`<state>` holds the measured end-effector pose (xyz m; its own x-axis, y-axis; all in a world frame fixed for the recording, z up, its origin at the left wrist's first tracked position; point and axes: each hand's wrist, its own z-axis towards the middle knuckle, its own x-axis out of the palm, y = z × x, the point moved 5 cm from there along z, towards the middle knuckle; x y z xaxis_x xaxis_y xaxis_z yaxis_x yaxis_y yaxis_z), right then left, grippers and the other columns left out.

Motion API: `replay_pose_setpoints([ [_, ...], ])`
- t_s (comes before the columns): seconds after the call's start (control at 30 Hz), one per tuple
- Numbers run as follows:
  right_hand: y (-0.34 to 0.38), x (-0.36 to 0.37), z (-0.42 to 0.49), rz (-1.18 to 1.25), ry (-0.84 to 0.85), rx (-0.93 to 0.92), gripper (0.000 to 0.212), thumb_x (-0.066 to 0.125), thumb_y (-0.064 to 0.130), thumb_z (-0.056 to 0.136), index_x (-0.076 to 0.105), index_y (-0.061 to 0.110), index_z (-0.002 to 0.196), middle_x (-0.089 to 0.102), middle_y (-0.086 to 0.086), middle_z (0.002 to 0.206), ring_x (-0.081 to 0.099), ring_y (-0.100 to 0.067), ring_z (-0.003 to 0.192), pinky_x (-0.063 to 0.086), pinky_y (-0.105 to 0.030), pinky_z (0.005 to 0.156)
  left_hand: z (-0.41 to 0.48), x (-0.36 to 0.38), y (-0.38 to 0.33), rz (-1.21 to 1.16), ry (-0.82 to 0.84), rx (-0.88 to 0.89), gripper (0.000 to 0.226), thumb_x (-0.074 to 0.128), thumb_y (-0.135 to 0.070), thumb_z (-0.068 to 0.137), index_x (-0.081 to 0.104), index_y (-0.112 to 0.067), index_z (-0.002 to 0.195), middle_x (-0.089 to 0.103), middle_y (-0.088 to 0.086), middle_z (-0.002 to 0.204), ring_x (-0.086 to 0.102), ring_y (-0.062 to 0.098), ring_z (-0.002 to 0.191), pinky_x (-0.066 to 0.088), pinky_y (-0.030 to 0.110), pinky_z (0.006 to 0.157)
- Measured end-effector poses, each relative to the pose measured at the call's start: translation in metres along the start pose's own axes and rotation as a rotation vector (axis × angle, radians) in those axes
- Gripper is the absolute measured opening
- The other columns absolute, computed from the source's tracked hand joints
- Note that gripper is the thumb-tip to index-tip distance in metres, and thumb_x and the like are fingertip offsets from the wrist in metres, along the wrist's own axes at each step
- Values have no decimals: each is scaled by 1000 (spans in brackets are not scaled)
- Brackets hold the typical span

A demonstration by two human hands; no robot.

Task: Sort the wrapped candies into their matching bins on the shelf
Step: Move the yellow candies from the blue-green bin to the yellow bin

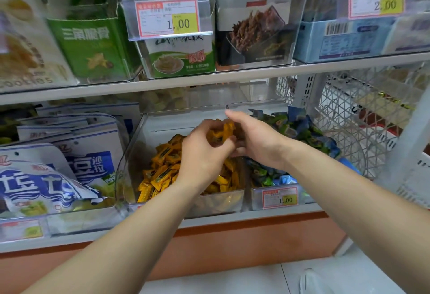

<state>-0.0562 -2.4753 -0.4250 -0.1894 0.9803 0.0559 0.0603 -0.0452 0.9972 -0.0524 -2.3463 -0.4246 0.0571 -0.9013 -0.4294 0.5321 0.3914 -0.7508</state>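
A clear plastic bin [130, 154] on the lower shelf holds a heap of yellow wrapped candies [162, 172]. Right of it, a second clear bin [258, 197] holds blue and green wrapped candies [295, 128]. Above the yellow bin, my left hand [204, 154] and my right hand [253, 140] meet, both closed around a small bunch of yellow candies [221, 132]. My right index finger points up and back. Part of the bunch is hidden inside my palms.
Blue-and-white snack bags [58, 165] fill the bin to the left. Snack boxes and price tags [169, 17] line the upper shelf [209, 77] overhead. A white wire basket [363, 117] stands at the right. A price tag [279, 198] fronts the blue-green bin.
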Motion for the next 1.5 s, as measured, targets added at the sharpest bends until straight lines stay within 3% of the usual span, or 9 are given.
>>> replay_pose_setpoints([
  [0.13, 9, -17, -2, -480, -149, -103, 30, 63, 41, 93, 64, 27, 119, 70, 8, 107, 68, -10, 97, 59, -28, 75, 13, -25, 20, 68, -58, -57, 25, 72, -43, 84, 59, -39, 105, 66, -20, 92, 62, -3, 86, 53, 22, 76],
  [0.27, 16, -43, -14, -778, -314, -214, 10, 64, 34, 91, 69, 30, 98, 71, 13, 84, 67, -3, 79, 49, -15, 66, 20, -39, 44, 446, 85, -123, 57, 66, -48, 90, 49, -29, 141, 61, 2, 135, 57, 24, 122, 50, 42, 99],
  [0.4, -14, -55, -24, -820, 9, 34, 12, 61, 19, 94, 66, 25, 103, 74, 9, 86, 70, -4, 75, 52, -16, 63, 10, -25, 24, 471, 193, 39, 45, 61, -52, 90, 59, -31, 129, 64, -9, 125, 59, 14, 113, 53, 39, 93],
  [0.47, -30, -54, -32, -946, 215, 135, 27, 66, 34, 92, 63, 26, 118, 72, 14, 103, 68, 1, 89, 55, -19, 78, -5, -3, 14, 453, 368, 94, 43, 59, -58, 88, 61, -33, 123, 67, -16, 112, 61, 4, 102, 55, 33, 87],
  [0.57, -50, -57, -38, -1090, 351, 233, 90, 70, 66, 74, 41, 24, 149, 47, 10, 148, 48, -5, 130, 39, -31, 112, -30, 22, 14, 550, 582, 171, 59, 60, -67, 81, 58, -32, 129, 64, -15, 122, 59, 5, 108, 52, 35, 92],
  [0.73, -70, -59, -36, -1279, 389, 270, 128, 76, 72, 62, 7, 26, 159, 11, 7, 165, 17, -12, 149, 20, -30, 121, -40, 23, 24, 651, 581, 287, 54, 65, -56, 81, 58, -33, 129, 58, -16, 127, 54, 8, 117, 44, 42, 102],
  [1.17, -92, -47, -10, -1222, 486, 447, 119, 75, 63, 74, 4, 20, 160, 8, 2, 167, 13, -17, 152, 19, -39, 123, -43, 24, 28, 639, 526, 320, 48, 61, -57, 81, 60, -36, 123, 59, -18, 120, 54, 8, 112, 40, 35, 100],
  [1.33, -85, -47, -11, -1252, 388, 340, 112, 78, 62, 69, 22, 20, 156, 30, 1, 161, 35, -18, 143, 32, -38, 117, -44, 24, 30, 644, 529, 325, 45, 58, -60, 84, 60, -36, 122, 61, -17, 120, 54, 9, 113, 39, 36, 102],
  [1.5, -87, -48, -17, -1238, 447, 404, 112, 76, 65, 70, 21, 21, 157, 26, 3, 162, 30, -17, 146, 29, -38, 119, -47, 24, 30, 679, 536, 335, 44, 53, -61, 86, 60, -37, 122, 62, -18, 121, 53, 10, 117, 36, 37, 102],
])
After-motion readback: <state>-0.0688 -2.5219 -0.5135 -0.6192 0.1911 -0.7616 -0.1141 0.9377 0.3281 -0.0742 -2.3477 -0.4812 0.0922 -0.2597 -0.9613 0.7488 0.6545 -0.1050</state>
